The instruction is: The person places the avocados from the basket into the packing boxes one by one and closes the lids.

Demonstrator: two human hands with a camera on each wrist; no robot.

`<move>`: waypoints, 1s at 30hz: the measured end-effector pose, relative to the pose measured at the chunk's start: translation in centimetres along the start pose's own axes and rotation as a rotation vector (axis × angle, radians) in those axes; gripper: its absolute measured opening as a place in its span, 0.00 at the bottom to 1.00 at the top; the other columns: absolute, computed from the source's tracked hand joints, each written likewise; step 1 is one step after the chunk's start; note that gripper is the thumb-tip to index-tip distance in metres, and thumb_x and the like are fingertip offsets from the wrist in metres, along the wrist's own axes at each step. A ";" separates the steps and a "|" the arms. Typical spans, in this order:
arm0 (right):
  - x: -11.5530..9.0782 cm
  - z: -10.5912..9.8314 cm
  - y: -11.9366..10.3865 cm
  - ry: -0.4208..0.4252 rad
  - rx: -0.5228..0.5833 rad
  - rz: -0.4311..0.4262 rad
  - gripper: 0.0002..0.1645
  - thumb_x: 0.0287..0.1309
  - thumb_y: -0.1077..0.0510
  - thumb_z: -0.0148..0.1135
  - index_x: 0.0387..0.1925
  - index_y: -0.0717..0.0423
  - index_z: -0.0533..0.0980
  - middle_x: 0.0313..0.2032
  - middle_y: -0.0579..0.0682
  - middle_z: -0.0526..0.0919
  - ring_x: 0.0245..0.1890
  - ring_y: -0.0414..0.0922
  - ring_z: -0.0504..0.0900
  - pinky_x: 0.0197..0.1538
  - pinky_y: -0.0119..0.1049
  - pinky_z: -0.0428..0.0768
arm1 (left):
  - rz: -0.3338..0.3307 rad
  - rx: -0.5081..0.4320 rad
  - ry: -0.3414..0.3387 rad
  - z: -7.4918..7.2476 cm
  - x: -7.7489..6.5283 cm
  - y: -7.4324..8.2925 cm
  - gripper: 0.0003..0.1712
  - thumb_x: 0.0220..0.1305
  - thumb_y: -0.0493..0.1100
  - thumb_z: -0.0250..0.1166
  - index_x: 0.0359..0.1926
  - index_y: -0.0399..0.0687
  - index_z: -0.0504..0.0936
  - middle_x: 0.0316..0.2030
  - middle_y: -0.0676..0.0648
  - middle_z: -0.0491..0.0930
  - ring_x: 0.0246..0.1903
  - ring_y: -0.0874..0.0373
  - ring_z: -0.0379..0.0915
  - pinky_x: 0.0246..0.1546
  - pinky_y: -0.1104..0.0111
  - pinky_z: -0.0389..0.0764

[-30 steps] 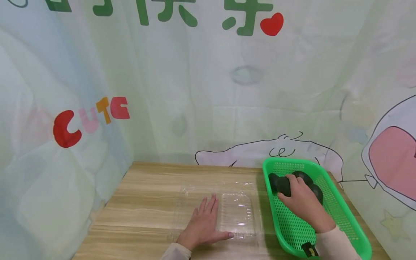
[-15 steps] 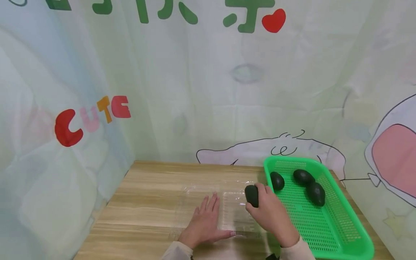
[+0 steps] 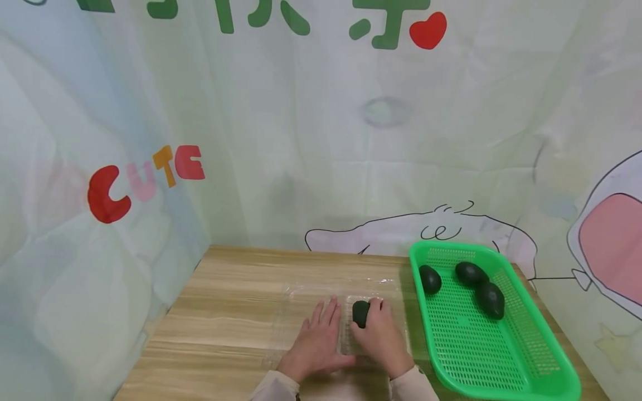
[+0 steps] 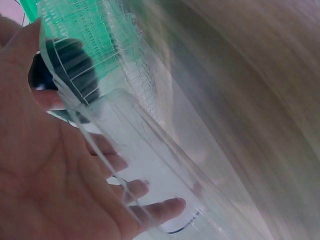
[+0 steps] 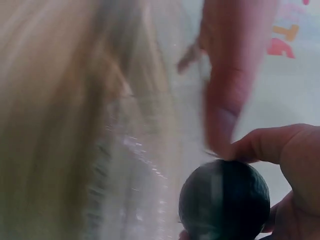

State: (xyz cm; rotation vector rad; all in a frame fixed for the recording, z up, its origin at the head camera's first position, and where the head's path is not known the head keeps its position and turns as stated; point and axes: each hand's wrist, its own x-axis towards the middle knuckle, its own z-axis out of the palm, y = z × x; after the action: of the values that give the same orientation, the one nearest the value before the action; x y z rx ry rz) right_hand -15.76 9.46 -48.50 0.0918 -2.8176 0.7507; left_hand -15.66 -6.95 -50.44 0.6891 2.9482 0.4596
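The right hand pinches a dark-green oval fruit at the clear plastic container, just right of the left hand, which rests spread there. Right of both hands, a bright-green perforated plastic basket holds three dark oval fruits.

- Word "CUTE", in red, pink and orange letters: left part of the backdrop.
- Green characters, cropped above, not fully legible: same backdrop, beside a red heart.
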 end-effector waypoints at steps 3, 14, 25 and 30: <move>-0.1 1.3 0.3 0.023 -0.028 0.003 0.36 0.49 0.52 0.75 0.49 0.76 0.72 0.41 0.66 0.76 0.37 0.57 0.79 0.42 0.54 0.83 | 0.006 0.000 0.007 0.1 0.0 0.1 0.70 0.50 0.81 0.62 0.78 0.36 0.54 0.79 0.38 0.50 0.76 0.34 0.48 0.64 0.34 0.67; -0.7 3.2 0.0 0.002 -0.001 0.067 0.31 0.53 0.50 0.71 0.44 0.74 0.73 0.35 0.62 0.77 0.34 0.56 0.78 0.38 0.52 0.81 | 0.010 -0.006 -0.030 0.0 0.3 0.5 0.69 0.49 0.79 0.64 0.78 0.38 0.55 0.79 0.38 0.49 0.75 0.34 0.49 0.63 0.34 0.68; -1.4 1.2 -0.1 -0.085 -0.001 0.070 0.29 0.65 0.43 0.63 0.42 0.70 0.80 0.41 0.65 0.83 0.42 0.62 0.83 0.44 0.58 0.81 | 0.037 0.005 0.034 0.3 0.3 -0.1 0.70 0.49 0.79 0.65 0.77 0.34 0.55 0.78 0.36 0.51 0.74 0.31 0.51 0.61 0.34 0.70; -1.8 -0.4 -0.1 -0.100 0.019 0.027 0.28 0.66 0.43 0.63 0.46 0.68 0.80 0.44 0.64 0.84 0.44 0.62 0.85 0.45 0.58 0.82 | 0.028 -0.014 0.027 0.1 0.4 -0.3 0.70 0.50 0.79 0.64 0.77 0.33 0.55 0.78 0.36 0.51 0.74 0.31 0.50 0.62 0.34 0.69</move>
State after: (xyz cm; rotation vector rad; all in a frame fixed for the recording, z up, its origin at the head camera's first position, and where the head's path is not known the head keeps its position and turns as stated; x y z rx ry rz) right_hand -13.89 9.57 -48.52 0.0978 -2.9118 0.8001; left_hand -16.14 -6.97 -50.64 0.7294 2.9605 0.4957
